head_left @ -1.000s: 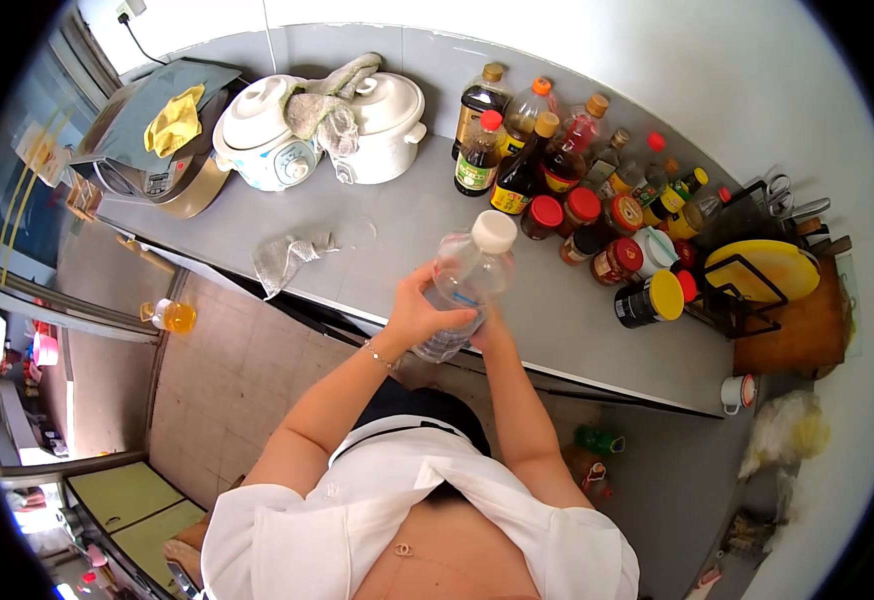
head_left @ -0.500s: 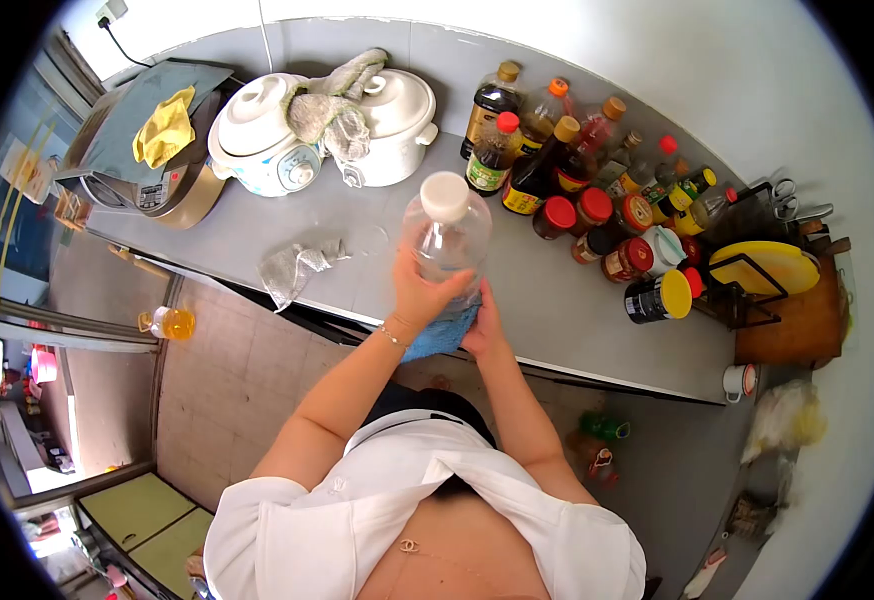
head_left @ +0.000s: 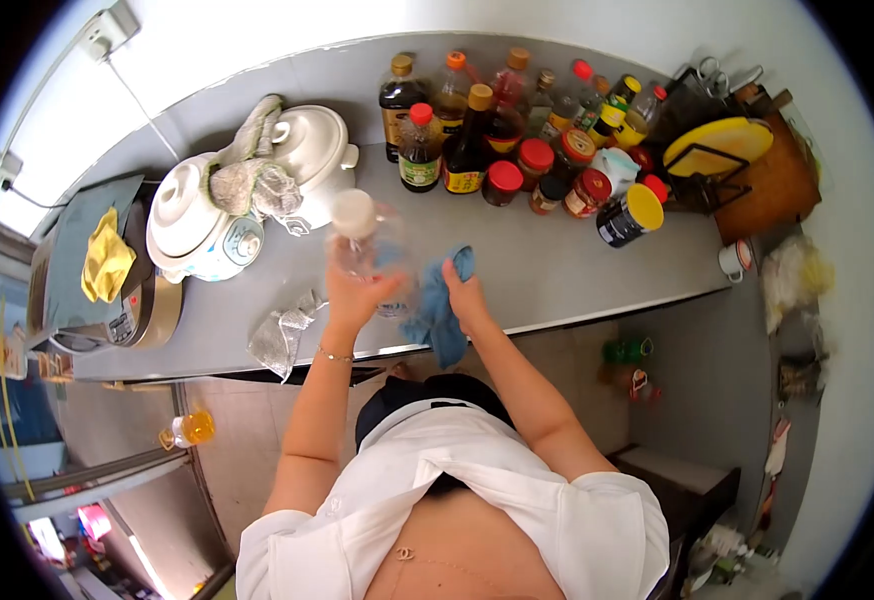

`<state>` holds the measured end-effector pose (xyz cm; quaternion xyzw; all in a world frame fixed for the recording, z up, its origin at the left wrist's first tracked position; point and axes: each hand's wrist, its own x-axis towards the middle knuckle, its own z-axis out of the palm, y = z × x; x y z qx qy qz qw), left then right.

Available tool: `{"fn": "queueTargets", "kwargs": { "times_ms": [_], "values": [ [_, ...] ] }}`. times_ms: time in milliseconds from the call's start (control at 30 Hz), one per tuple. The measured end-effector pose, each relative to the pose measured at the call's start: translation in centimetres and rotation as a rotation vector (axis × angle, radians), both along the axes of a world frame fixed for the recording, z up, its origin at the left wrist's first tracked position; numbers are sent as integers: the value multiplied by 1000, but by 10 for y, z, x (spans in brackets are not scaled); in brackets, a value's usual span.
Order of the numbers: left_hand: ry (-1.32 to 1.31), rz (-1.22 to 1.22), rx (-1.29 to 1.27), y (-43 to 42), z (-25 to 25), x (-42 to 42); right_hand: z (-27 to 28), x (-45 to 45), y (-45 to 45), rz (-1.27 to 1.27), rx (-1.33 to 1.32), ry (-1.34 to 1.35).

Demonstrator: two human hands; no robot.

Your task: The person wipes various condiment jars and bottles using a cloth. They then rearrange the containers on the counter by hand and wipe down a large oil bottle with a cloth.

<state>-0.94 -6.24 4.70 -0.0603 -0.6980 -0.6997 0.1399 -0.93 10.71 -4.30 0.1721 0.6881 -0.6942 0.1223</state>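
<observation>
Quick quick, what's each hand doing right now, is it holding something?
Left hand: closed, holding the clear bottle with the white cap.
Right hand: closed, holding the blue cloth.

Head-worn view, forward and down

Held bottle (head_left: 369,248) left of cloth (head_left: 441,322), jars (head_left: 535,160) behind, towel (head_left: 253,188) on pots (head_left: 317,150)

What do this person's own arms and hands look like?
The left hand and right hand are ungloved. A thin bracelet circles the left wrist, its details too small to tell; none shows on the right. Short white sleeves end above the elbows.
</observation>
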Motion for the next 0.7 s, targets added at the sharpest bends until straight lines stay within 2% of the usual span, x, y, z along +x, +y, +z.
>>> {"fn": "queueTargets", "kwargs": {
  "times_ms": [67, 133, 200, 300, 367, 467, 500, 567, 600, 667, 700],
  "values": [
    [-72, 98, 76, -1, -19, -7, 18, 14, -6, -104, -359, 133],
    [-67, 101, 109, 3, -34, -14, 59, 34, -39, -46, -597, 372],
    [4, 81, 207, 12, -43, -24, 43, 30, -61, -36, 155, 807],
    [77, -11, 236, 24, -31, -27, 60, 21, -61, -96, 542, 847],
    [95, -2, 198, 28, -23, -31, 67, 14, -55, -102, 538, 851],
    [4, -91, 225, 27, -25, -41, 72, 4, -49, -138, 538, 900],
    [-97, -179, 237, 22, -24, -48, 74, 0, -45, -153, 542, 924],
    [-303, -336, 261, 6, -22, -59, 78, -4, -35, -37, 406, 806],
    [-264, -408, 325, 4, -25, -59, 80, -7, -28, 26, 335, 751],
    [-176, -536, 449, 2, -32, -56, 85, -20, -6, 185, -16, 548],
    [-231, -509, 481, 9, -16, -46, 87, -25, -1, 268, -188, 437]
  ]
}}
